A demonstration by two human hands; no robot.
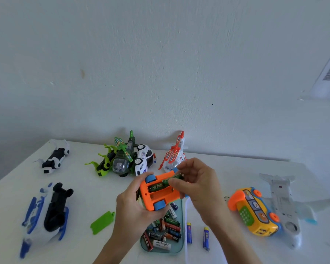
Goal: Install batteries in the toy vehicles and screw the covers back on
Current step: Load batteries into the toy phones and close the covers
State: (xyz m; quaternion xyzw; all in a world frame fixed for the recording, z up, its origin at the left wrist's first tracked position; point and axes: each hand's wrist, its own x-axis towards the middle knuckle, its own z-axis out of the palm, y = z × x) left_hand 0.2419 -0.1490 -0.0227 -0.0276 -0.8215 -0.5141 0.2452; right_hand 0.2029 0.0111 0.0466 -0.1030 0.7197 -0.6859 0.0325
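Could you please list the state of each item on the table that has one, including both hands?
orange toy car: upside down, battery bay uncovered, held up.
green battery: partly seated in bay.
left hand: grips car.
right hand: pinches green battery.
green cover: off, flat on table.
battery tray: holds loose batteries.
two blue batteries: loose on table.
white plane: lying belly up.

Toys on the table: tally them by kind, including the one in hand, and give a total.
Helicopters: 2, green and red-white
Cars: 2, orange car held in the left hand, police car
Planes: 2, blue-white, grey
Toy phone: 1
Black-and-white toy: 1
Total: 8
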